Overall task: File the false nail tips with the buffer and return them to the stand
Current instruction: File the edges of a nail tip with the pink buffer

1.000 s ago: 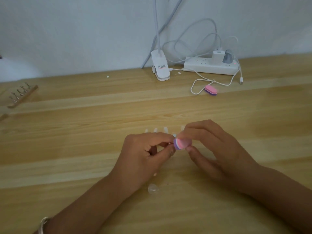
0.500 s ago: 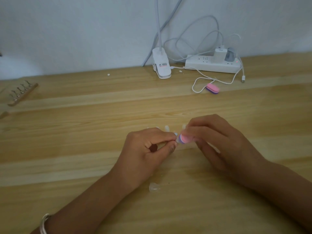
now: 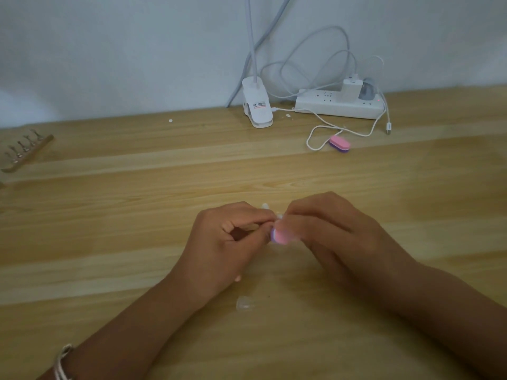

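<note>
Working well in front of the power strip (image 3: 329, 106), toward the near side of the wooden table (image 3: 109, 215). Pinching a small clear nail tip (image 3: 278, 216) between thumb and forefinger of the left hand (image 3: 227, 242), with the remaining fingers curled under; too blurred to say more about it. Gripping a pink buffer (image 3: 281, 236) in the right hand (image 3: 337, 237), with fingers curled over the top and the lavender edge turned toward the left hand, right against the pinched tip. Nearer still from the power strip, just below the left wrist: a loose nail tip (image 3: 245, 303) lying flat on the wood, touching neither hand. Just behind the knuckles, on the power strip's side: another pale tip (image 3: 264, 206), partly hidden. Far to the left of the power strip, near the table's edge: the wooden stand (image 3: 27, 152) with its row of small metal holders, lying at a slant. Just in front of the power strip: a second buffer (image 3: 339, 144), pink over purple, beside a loop of white cable (image 3: 315, 133). Immediately left of the power strip: a white lamp clip (image 3: 258, 105). Plugged into the power strip: a white charger (image 3: 352, 89). At the near left corner, farthest from the power strip: a silver bracelet (image 3: 61, 363) on the left wrist.
</note>
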Demonstrator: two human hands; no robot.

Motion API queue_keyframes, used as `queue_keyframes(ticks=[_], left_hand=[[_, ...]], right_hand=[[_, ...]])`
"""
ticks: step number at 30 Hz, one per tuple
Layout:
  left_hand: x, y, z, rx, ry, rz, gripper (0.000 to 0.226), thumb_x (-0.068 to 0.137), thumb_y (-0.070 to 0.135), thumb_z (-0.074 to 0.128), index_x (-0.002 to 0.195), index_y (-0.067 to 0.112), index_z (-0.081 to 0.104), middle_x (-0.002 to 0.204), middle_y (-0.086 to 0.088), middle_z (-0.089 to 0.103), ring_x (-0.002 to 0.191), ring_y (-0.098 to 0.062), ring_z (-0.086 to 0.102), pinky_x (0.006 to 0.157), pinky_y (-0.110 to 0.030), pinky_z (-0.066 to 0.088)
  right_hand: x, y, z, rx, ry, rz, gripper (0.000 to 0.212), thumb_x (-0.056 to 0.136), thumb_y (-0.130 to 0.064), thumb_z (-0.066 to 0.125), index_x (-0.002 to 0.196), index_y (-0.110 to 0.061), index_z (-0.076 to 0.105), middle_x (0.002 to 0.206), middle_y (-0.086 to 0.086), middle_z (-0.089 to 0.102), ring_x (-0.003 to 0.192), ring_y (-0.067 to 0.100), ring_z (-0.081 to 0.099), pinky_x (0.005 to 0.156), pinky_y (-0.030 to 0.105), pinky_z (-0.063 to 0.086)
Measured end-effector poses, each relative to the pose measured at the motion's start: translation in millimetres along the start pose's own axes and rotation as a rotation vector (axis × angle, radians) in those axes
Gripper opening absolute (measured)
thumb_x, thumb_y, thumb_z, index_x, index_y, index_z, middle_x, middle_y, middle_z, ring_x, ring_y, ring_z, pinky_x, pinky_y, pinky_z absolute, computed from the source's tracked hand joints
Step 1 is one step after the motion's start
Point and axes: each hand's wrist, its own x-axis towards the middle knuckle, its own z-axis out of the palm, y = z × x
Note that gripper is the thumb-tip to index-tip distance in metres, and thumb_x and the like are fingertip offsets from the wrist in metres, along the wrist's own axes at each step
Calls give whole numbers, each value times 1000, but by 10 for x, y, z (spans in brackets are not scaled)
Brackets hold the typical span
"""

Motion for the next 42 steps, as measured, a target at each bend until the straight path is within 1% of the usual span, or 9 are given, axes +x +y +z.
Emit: queue_keyframes(ticks=[3,6,13,16,20,25,28,37,42], left_hand=[[-3,17,4,-3,-14,-8,14,86,7,70,90,17,77,78,3,68,35,-3,49,32,-13,33],[-10,15,-4,-59,-37,-23,13,85,10,71,95,14,77,77,10,67,40,-1,53,31,-14,35],[3,13,7,-27,-41,-29,12,87,12,70,94,17,78,77,6,67,35,-3,49,32,-15,34],[1,14,8,-56,-53,-23,12,85,22,71,94,19,78,73,9,65,37,-3,49,32,-15,34],[6,-3,4,-26,-72,-32,13,88,11,69,95,17,78,74,7,64,36,-4,48,32,-16,34],[4,4,0,-57,-81,-27,12,87,18,70,96,16,78,72,11,64,36,-1,49,34,-13,34],[4,-10,2,-45,-87,-58,13,89,11,68,97,16,77,76,5,66,34,-5,47,32,-16,33],[38,-27,-19,-94,-92,-115,14,90,19,64,95,25,76,83,1,72,30,-7,45,31,-16,33],[26,-15,-25,-120,-96,-126,17,93,11,62,95,21,76,85,-3,73,31,-4,45,31,-14,33]], right_hand=[[-8,73,-62,-57,76,14,25,96,5,56,109,-7,73,111,7,66,98,24,64,86,34,50],[-1,-85,55,70,61,3,24,105,-16,52,109,-17,76,110,0,68,99,16,64,87,27,51],[-4,136,-12,-62,115,-50,24,95,5,56,111,-3,72,112,8,65,99,21,62,89,26,48],[-14,87,70,-41,101,-109,26,96,4,56,114,-4,72,115,7,65,101,20,62,90,25,47],[13,195,-24,-47,93,-77,25,95,6,56,112,-3,71,114,7,65,103,16,60,91,24,47],[9,157,26,-28,65,-140,26,96,4,53,113,-3,71,115,6,64,103,15,60,91,22,44],[12,230,-34,-46,74,-100,26,95,6,55,114,-3,71,114,6,65,102,17,60,90,25,47],[38,207,-34,-30,83,-79,28,90,11,59,111,-2,72,112,7,66,100,17,61,90,23,47],[8,130,5,11,68,-141,25,94,6,58,113,-4,72,114,4,65,102,13,60,92,20,43]])
